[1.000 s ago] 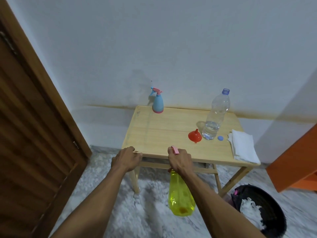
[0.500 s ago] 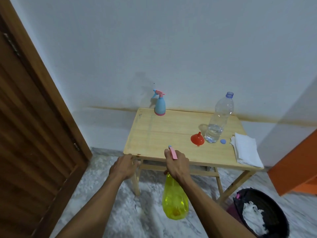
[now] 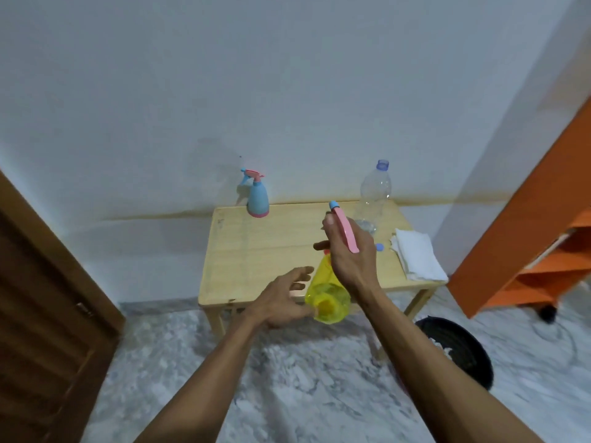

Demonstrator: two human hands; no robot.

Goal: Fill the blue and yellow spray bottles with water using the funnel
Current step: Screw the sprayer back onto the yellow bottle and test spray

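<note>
My right hand [image 3: 350,254] grips the neck of the yellow spray bottle [image 3: 327,295], whose pink trigger head sticks up past my fingers. The bottle is tilted over the table's front edge, its base toward me. My left hand [image 3: 281,298] is beside the bottle's base, fingers spread and loosely bent, holding nothing. The blue spray bottle [image 3: 257,199] stands upright at the back left of the wooden table [image 3: 256,251]. A clear water bottle [image 3: 374,196] with little water stands at the back right, uncapped, its blue cap [image 3: 379,247] lying on the table. My right hand hides the funnel.
A folded white cloth [image 3: 415,257] lies on the table's right edge. A black bin [image 3: 457,346] sits on the floor at the right, an orange shelf unit [image 3: 537,244] beyond it. A brown wooden door [image 3: 41,314] fills the left side.
My right hand has lifted the yellow bottle from below the table edge to above the tabletop. My left hand left the table's front edge and moved to the bottle's base.
</note>
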